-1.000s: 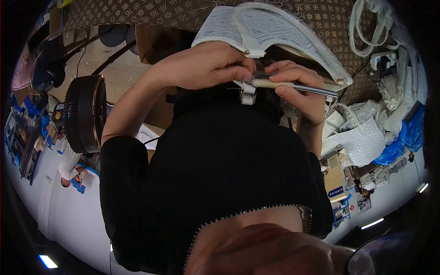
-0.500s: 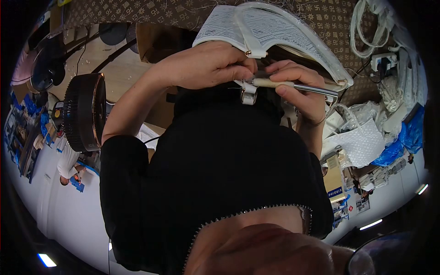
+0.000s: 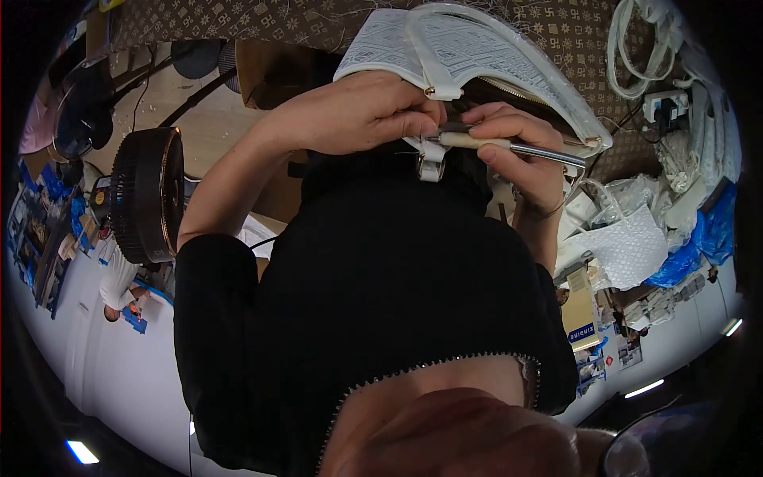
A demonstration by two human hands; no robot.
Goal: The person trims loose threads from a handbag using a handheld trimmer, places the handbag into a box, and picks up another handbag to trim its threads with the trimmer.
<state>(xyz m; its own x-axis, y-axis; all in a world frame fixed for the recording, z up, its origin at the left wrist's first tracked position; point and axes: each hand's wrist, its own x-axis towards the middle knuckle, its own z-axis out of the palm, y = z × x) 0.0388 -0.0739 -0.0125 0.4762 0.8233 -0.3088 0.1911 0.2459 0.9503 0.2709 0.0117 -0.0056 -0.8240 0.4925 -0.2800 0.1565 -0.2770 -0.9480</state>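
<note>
White embossed handbag [image 3: 485,60] with a geometric pattern lies on a brown, gold-patterned cloth [image 3: 238,24] before a person in black clothing, its gold-coloured zipper running along the side nearest the wearer. A smooth white handle [image 3: 429,63] arches over it. At that near edge, the right hand [image 3: 542,168] pinches a slender tool [image 3: 515,148], pale at one end and shiny silver metal at the other, between thumb and fingers. Just beside the pale end's tip, the left hand [image 3: 362,115] is bent inward at the bag's near edge, thumb drawn up to the forefinger; whether it pinches anything cannot be told, as the fingertips are partly hidden. A short white strap with a metal buckle [image 3: 431,163] hangs below the tip, on the wearer's side of the handbag. Left of the handbag, well apart, stands a round black fan [image 3: 143,195]; farther off on that side, a person in a white top [image 3: 119,282] is at work. Right of the handbag are looped white cords [image 3: 624,48] and a white power socket with a black plug [image 3: 658,103]. Nearer the wearer on that side, a second white bag with a woven look [image 3: 628,246] lies near crumpled blue plastic [image 3: 715,226].
</note>
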